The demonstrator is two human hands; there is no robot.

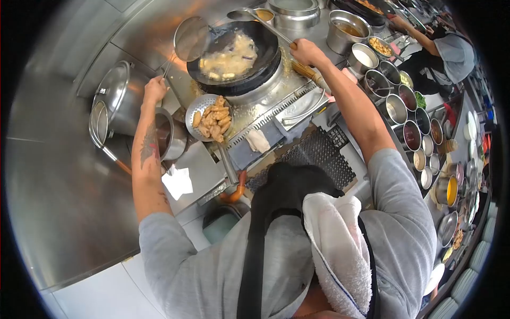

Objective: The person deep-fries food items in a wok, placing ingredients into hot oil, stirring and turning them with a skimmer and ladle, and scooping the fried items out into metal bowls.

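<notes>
My left hand (155, 89) is closed round the handle of a wire mesh strainer (191, 39), whose round head hangs over the left rim of a black wok (271, 53). In the wok, pieces of food (234, 57) fry in bubbling oil. My right hand (309, 53) grips the long handle of a metal ladle (241, 15); the ladle's bowl is above the wok's far edge. Just in front of the wok, a perforated skimmer (192, 113) holds browned fried pieces (214, 119).
Large lidded pots (119, 90) stand at the left. Metal pots (348, 32) and many ingredient containers (396, 109) line the right side. A white cloth (257, 141) lies at the stove's front edge. Another person (451, 56) works at the upper right.
</notes>
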